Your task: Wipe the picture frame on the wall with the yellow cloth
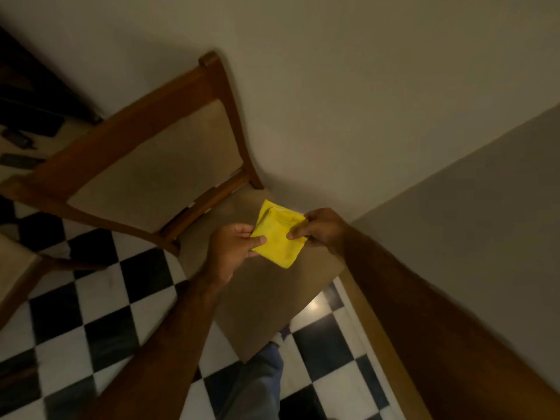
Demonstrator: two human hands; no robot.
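Note:
A folded yellow cloth (pixel 277 237) is held between both hands above the seat of a wooden chair. My left hand (pixel 231 250) pinches its left edge with thumb on top. My right hand (pixel 318 230) pinches its right edge. The cloth is a small square, folded into layers, with one corner hanging down. No picture frame is in view; only bare wall shows above.
A wooden chair with a beige padded back (pixel 157 165) and seat (pixel 272 298) stands against the pale wall (pixel 363 86). A black-and-white checkered floor (pixel 100 322) lies below. A wooden skirting (pixel 378 338) runs along the right wall. Dark items lie on a surface at far left (pixel 18 140).

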